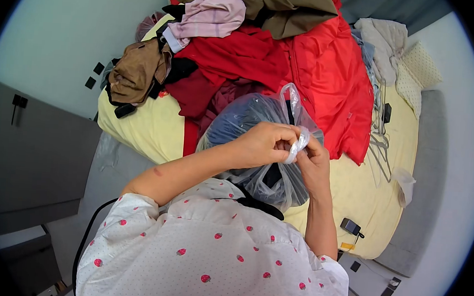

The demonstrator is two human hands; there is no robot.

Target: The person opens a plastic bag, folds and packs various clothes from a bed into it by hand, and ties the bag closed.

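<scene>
A clear plastic bag [245, 115] stuffed with dark and blue cloth rests at the near edge of the bed, close to my body. Its gathered, twisted neck is pinched between my two hands. My left hand [267, 144] grips the twist from the left, fingers curled and thumb pressed in. From the right, my right hand [314, 159] holds the same twisted plastic, its fingertips partly hidden behind it. A loose plastic loop stands up above the hands.
Red garments [329, 83], a pink striped shirt [216, 14], an olive coat [274, 5] and a brown bag-like item [138, 72] cover the bed [150, 128]. Wire hangers [380, 150], a black adapter [351, 227] and a pillow [418, 70] lie on the right.
</scene>
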